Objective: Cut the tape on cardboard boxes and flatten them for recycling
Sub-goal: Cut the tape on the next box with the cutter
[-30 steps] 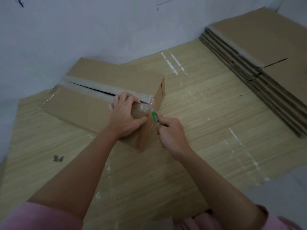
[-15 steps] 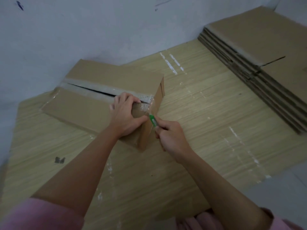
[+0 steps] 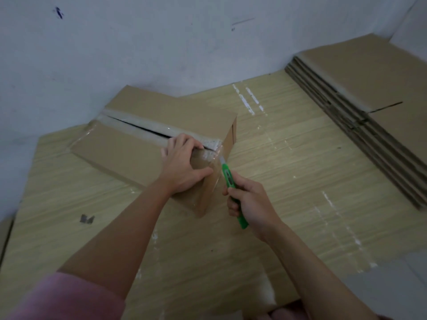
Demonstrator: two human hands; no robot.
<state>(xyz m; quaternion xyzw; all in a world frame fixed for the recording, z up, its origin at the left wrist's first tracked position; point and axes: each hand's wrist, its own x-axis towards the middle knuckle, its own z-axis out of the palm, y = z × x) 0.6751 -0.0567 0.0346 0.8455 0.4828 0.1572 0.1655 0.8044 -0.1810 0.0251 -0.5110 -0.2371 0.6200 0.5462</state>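
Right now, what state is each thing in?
Brown cardboard box: upright, top seam slit open, end tape uncut.
Clear tape: wrapped over the near end.
Green utility knife: blade out, at that tape.
Left hand: gripping the box corner.
Right hand: gripping the knife.
Brown flattened cardboard stack: flat.

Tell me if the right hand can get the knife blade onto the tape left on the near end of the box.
Probably yes. The right hand holds the green knife with its tip already at the tape on the box end. The left hand grips the corner just beside it, not across the path.
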